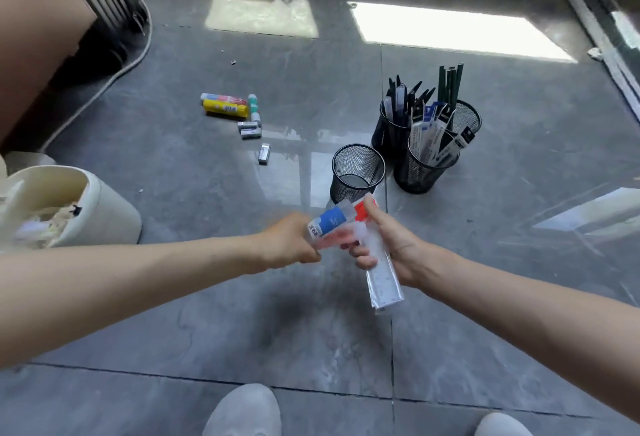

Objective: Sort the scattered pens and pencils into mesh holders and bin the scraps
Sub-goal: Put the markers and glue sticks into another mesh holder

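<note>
Over a grey floor (207, 314), a scrap-filled bin (110, 214) at lower left and mesh holders (415, 174) at centre right, a person's left hand (291, 241) grips a blue-labelled packet (327, 222), fingers curled round it. At frame centre, just beside it, the right hand (391, 245) holds a red-topped ruler pack (384, 276), fingers clamped round it.

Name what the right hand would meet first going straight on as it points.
Probably the blue-labelled pack held by the left hand; the right hand, gripping a red-labelled pack, points at it. Depth unclear.
</note>
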`<state>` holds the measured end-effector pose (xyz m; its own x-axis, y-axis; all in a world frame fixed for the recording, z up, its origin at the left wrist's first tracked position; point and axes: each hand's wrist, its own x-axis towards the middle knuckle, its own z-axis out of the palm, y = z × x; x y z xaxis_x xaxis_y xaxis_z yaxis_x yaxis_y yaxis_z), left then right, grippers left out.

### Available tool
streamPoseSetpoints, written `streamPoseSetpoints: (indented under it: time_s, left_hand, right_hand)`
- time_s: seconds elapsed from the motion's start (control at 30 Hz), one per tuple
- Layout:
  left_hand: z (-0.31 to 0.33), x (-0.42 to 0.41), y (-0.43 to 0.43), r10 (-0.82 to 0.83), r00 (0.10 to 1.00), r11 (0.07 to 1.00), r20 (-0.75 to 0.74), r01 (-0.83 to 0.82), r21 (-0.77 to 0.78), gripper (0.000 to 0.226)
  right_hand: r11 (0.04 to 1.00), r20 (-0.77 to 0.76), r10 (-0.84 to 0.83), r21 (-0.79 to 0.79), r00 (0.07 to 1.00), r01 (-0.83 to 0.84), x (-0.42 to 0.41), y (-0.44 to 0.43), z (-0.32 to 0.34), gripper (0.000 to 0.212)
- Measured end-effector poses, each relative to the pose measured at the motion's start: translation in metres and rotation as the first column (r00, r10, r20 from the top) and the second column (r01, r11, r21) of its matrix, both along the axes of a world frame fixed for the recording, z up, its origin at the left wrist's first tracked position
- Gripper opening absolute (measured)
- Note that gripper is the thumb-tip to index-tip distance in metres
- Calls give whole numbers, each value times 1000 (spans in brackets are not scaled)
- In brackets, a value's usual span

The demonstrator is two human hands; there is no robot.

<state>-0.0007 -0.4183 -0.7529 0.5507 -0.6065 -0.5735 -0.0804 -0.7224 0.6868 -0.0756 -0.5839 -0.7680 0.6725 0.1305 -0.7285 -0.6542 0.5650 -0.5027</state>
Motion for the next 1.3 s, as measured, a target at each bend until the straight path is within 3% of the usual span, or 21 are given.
streamPoseSetpoints:
  time_s: [0.03,0.07,0.13,0.17,0.2,0.27,0.37,0.53,0.67,0.73,0.8,0.83,0.9,0.93,0.97,1.0,1.03,1.1,1.2,1.3]
  left_hand:
    - [2,3,3,-144,972,990,187,139,38,21]
    - [5,5,6,-289,875,957,389,277,87,18]
    - [9,10,7,-414,471,845,779,518,136,22]
    - [11,11,6,-391,265,771,881,617,157,25]
    - [13,11,4,-354,116,700,928,691,180,24]
    - [15,10,-3,-295,-61,614,954,752,238,18]
    - [16,14,-12,-240,-179,564,954,775,287,17]
    - [19,41,-30,-94,-239,692,967,682,236,28]
    - [27,64,-40,1,-318,706,948,672,224,29]
    - [26,69,-39,28,-265,719,964,675,165,28]
    - [23,70,-37,51,-87,779,995,626,15,36]
    - [23,68,-37,64,57,827,996,556,-85,46]
    - [27,66,-41,89,474,901,876,336,-273,64]
    - [32,66,-46,110,705,920,700,194,-340,64]
    - [37,69,-52,133,867,926,480,64,-372,58]
    - [42,73,-58,148,947,919,285,-26,-392,47]
    - [45,77,-64,146,972,913,186,-60,-402,36]
    - [47,84,-73,116,985,905,129,-51,-422,27]
    - [42,95,-82,105,985,903,134,-39,-427,44]
    - [33,104,-90,137,978,889,156,-51,-456,74]
  right_hand:
    - [999,-12,36,21,999,-35,2,-2,0,74]
    - [996,-26,79,38,997,-78,4,-3,0,78]
    - [986,-37,159,47,987,-157,4,0,2,74]
    - [982,-38,181,61,983,-178,4,4,4,70]
    - [979,-48,188,85,981,-184,3,9,7,68]
    - [973,-63,183,157,981,-171,1,20,16,65]
    - [965,-72,144,229,987,-124,4,27,26,59]
    - [962,92,145,220,985,-162,23,14,42,58]
    - [981,163,61,172,985,-89,41,1,57,48]
    - [994,140,56,81,989,-68,47,-1,66,36]
    - [999,141,31,-33,989,-26,57,-6,71,18]
    - [997,163,-1,-76,987,14,63,-9,73,12]
    - [980,254,-42,-178,966,90,75,-16,73,13]
    - [962,307,-45,-242,951,123,82,-19,72,16]
    - [933,359,-42,-319,932,165,88,-23,72,19]
    - [889,405,-38,-403,913,216,95,-26,71,21]
    - [834,442,-25,-485,897,263,102,-29,70,22]
    - [746,493,-23,-571,870,343,114,-34,69,24]
    - [701,556,-96,-551,825,453,126,-37,62,22]
    - [624,626,-101,-566,773,539,127,-35,54,20]
